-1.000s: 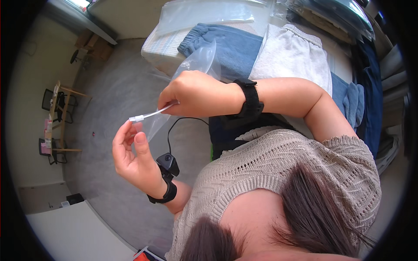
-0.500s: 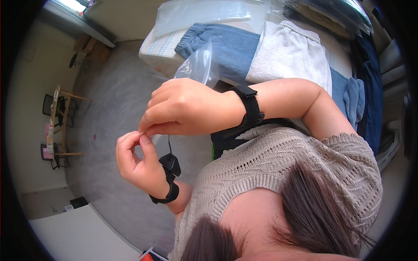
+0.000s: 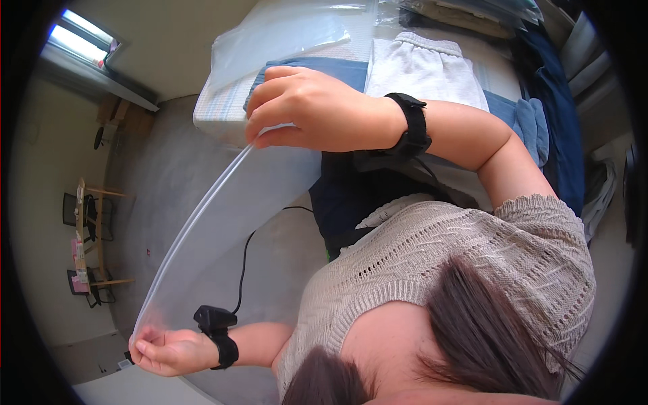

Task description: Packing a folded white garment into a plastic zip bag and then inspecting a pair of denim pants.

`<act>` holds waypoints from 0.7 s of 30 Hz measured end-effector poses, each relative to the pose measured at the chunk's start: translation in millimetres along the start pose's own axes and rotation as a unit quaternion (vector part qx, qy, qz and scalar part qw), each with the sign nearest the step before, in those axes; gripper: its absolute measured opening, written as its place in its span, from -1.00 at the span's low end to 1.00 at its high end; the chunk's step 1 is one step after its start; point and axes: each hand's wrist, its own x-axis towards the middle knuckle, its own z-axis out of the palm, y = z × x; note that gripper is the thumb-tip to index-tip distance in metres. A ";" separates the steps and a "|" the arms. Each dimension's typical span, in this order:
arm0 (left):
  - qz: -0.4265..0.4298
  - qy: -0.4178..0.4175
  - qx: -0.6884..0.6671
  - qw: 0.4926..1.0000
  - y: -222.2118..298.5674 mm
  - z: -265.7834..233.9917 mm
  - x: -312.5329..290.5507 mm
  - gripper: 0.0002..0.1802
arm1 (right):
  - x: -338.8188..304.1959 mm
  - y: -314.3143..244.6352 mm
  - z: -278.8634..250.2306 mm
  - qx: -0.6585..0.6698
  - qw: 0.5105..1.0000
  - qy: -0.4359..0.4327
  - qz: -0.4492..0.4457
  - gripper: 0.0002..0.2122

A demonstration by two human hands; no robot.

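A translucent zip-lock bag (image 3: 223, 223) hangs between my hands, its white closure edge running as a curve from one to the other. My right hand (image 3: 304, 108), in front of the bed's near edge, pinches the upper end of that edge. At the lower left my left hand (image 3: 165, 351) grips the other end, part of its fingers showing through the film. The bag's mouth looks closed or nearly so; I cannot tell which. Beyond my right hand lie folded blue pants (image 3: 347, 67) and white pants (image 3: 422, 64).
Flat clear plastic bags (image 3: 277, 44) lie on the striped bed (image 3: 209, 111). Bagged clothes (image 3: 466, 17) are stacked at the far right. A wooden table (image 3: 101, 236) with chairs stands at the left; a white surface (image 3: 148, 388) is below my left hand. A black cable (image 3: 244, 263) trails from my left wrist device.
My hands, close together before, have spread apart: the right moved up, the left down and leftward. The bag's edge is now stretched between them.
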 end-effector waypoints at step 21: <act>-0.252 -0.349 0.034 0.902 -178.6 116.6 98.5 -0.79 | 34.1 107.4 21.2 0.216 0.894 -0.060 0.388 -0.89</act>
